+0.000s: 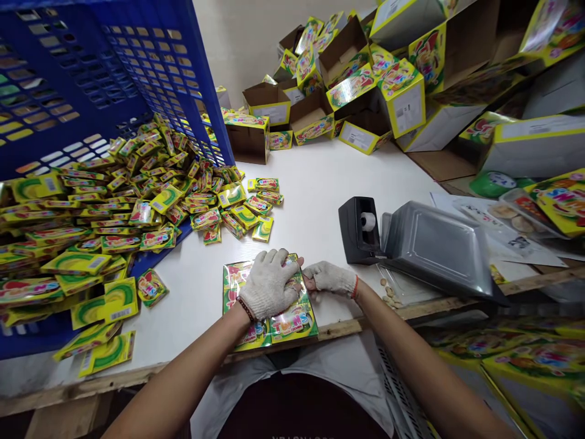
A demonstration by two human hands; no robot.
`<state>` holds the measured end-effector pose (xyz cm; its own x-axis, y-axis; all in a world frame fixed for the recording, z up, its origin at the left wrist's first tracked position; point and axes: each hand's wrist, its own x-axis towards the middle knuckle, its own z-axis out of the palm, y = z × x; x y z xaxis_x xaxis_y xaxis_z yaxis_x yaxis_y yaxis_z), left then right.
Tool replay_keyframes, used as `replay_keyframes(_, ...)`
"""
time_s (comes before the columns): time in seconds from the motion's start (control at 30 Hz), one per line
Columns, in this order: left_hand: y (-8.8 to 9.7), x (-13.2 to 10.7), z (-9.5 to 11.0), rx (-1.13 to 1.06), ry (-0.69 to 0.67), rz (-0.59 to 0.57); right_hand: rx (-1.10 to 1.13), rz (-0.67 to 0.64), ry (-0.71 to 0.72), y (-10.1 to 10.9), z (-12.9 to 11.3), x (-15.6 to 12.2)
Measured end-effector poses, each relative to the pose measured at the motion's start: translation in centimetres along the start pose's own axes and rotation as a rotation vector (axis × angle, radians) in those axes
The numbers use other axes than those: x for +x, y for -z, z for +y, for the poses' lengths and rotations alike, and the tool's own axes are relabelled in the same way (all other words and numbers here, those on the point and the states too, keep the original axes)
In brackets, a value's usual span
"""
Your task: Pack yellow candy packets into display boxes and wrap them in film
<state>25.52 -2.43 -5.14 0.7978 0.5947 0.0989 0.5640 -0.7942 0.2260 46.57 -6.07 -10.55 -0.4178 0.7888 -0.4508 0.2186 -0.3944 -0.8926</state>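
Both my hands wear white knit gloves. My left hand (pixel 270 283) lies flat with fingers stretched over a flat yellow-green printed carton (pixel 292 322) at the table's near edge. My right hand (pixel 329 278) is curled at the carton's right edge, its fingers closed against it beside my left fingertips. What the right fingers pinch is hidden. A big heap of small yellow-green sachets (pixel 114 213) spills from a tipped blue plastic crate (pixel 91 79) on the left.
A black tape dispenser (pixel 359 228) stands right of my hands, beside a grey metal tray (pixel 439 247). Open printed cartons (pixel 365 85) pile up at the back and right. More flat printed cartons (pixel 525 360) lie at lower right. White tabletop (pixel 320 183) shows between.
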Motion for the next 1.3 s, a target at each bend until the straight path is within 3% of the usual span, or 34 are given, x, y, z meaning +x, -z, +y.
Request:
replay_keyframes(0.13,-0.1,0.1,0.0,0.018,-0.009,-0.004,0.086,0.217,0.065,-2.8,2.6,0.1)
replay_keyframes(0.23,-0.2,-0.4,0.0,0.075,-0.032,0.003,0.076,0.410,0.124,-4.4,3.1,-1.1)
replay_keyframes(0.33,0.1,-2.6,-0.4,0.125,-0.083,-0.029,-0.234,0.624,0.333,-6.0,2.6,-3.4)
replay_keyframes(0.43,0.9,-6.8,-1.6,0.123,-0.132,-0.078,-0.813,0.556,0.640,-8.0,2.5,-5.4)
replay_keyframes(0.53,1.0,-11.6,-3.8,0.091,-0.249,-0.082,-1.184,0.431,0.710,-9.0,2.8,-5.9)
replay_keyframes(0.63,-0.5,-14.7,-5.6,0.076,-0.357,0.065,-1.331,0.402,0.743,-7.8,2.9,-4.9)
replay_keyframes(0.7,-2.3,-14.7,-6.2,0.068,-0.335,0.198,-1.376,0.393,0.751,-6.3,2.6,-3.7)
replay_keyframes(0.87,-6.5,-9.9,-6.0,0.110,-0.201,0.453,-1.449,0.530,0.543,-3.6,0.7,-0.8)
replay_keyframes(1.0,-7.2,-7.4,-6.3,0.150,-0.189,0.487,-1.379,0.560,0.513,-2.4,-0.9,-1.3)
replay_keyframes(1.03,-7.0,-7.4,-6.4,0.135,-0.213,0.482,-1.317,0.607,0.529,-1.8,-1.2,-2.1)
replay_keyframes(1.1,-6.6,-7.6,-6.7,0.084,-0.261,0.472,-1.153,0.854,0.495,0.2,-1.5,-4.3)
replay_keyframes(1.17,-6.4,-7.8,-6.7,0.048,-0.275,0.490,-0.970,1.166,0.298,2.7,-1.5,-6.9)
replay_keyframes(1.2,-6.3,-7.8,-6.6,0.042,-0.266,0.513,-0.882,1.258,0.150,3.9,-1.4,-8.1)
replay_keyframes(1.23,-6.3,-7.8,-6.5,0.041,-0.254,0.537,-0.804,1.291,0.009,5.0,-1.2,-9.2)
replay_keyframes(1.3,-6.3,-7.6,-6.3,0.042,-0.242,0.576,-0.694,1.231,-0.178,6.7,-0.9,-10.5)
